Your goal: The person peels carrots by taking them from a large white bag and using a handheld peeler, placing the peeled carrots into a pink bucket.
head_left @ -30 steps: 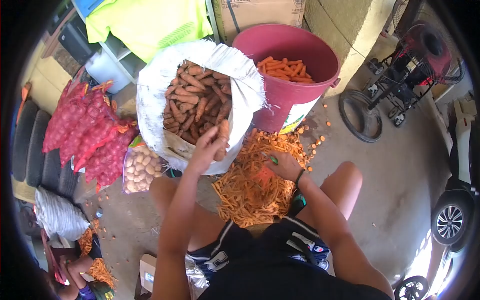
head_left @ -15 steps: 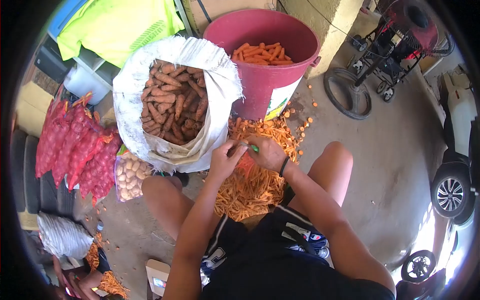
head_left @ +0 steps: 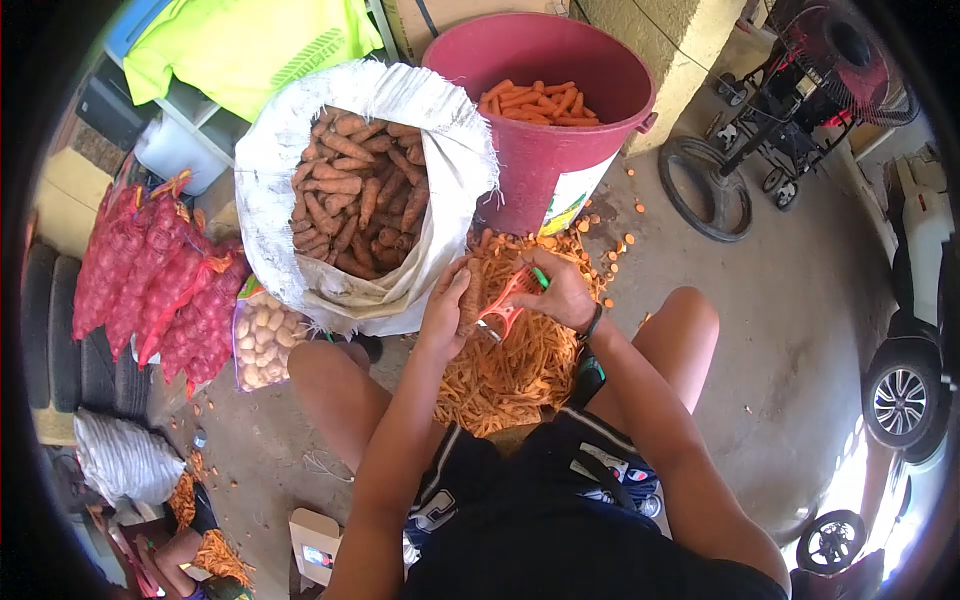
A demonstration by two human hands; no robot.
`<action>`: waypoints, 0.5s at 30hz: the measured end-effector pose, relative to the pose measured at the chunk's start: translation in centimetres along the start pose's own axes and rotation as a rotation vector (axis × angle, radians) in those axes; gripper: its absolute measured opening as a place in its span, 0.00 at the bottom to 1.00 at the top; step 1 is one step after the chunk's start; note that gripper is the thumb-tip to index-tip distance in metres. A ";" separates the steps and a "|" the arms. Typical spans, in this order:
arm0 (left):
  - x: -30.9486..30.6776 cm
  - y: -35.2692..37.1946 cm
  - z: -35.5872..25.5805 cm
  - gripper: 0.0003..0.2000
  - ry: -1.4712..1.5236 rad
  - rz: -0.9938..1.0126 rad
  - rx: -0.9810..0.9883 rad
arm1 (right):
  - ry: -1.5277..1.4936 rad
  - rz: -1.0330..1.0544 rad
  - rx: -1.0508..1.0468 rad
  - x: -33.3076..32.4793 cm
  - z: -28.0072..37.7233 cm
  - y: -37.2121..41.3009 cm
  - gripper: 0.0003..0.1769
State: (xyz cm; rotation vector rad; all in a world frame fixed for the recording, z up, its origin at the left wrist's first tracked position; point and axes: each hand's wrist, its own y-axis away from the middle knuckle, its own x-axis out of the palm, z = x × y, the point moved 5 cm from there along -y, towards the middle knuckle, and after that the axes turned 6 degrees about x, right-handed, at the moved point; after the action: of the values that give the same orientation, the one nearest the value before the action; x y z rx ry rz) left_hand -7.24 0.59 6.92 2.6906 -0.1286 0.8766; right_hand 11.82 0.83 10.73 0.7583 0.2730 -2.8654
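My left hand (head_left: 445, 308) is wrapped round an unpeeled brown carrot (head_left: 470, 300), held upright over the peelings. My right hand (head_left: 562, 292) grips a red-orange peeler (head_left: 508, 302) with a green part on its handle; its blade is close to the carrot's lower end. Below both hands lies a heap of orange peelings (head_left: 500, 385) between my knees. A white sack (head_left: 270, 215) of unpeeled carrots stands ahead on the left. Behind the peelings, a dark red bin (head_left: 500, 170) holds peeled orange carrots (head_left: 540, 103).
Red net bags of onions (head_left: 150, 265) and a bag of potatoes (head_left: 265, 340) stand at left. Carrot ends (head_left: 612, 255) are scattered beside the bin. A fan (head_left: 850, 50) stands at upper right. Another person's arm (head_left: 175, 560) shows at lower left.
My hands have moved apart. An unpeeled carrot now shows in my left hand, and the peeler is turned toward it. The view has shifted slightly.
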 end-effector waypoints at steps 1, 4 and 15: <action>0.5 0.2 0.0 0.18 0.011 0.014 -0.018 | -0.023 -0.020 -0.051 0.1 0.5 -0.1 0.32; 0.4 0.5 0.0 0.19 0.029 0.048 -0.052 | -0.070 -0.026 -0.088 0.7 1.5 0.0 0.30; 0.3 1.5 0.2 0.18 -0.132 0.146 -0.160 | 0.018 -0.281 0.010 -3.2 -1.9 -2.4 0.29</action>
State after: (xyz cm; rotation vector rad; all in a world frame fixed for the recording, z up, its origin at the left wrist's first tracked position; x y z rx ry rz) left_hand -7.16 -0.90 7.37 2.6123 -0.4120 0.6954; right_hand 14.93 3.89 11.05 0.8061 0.3979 -3.1244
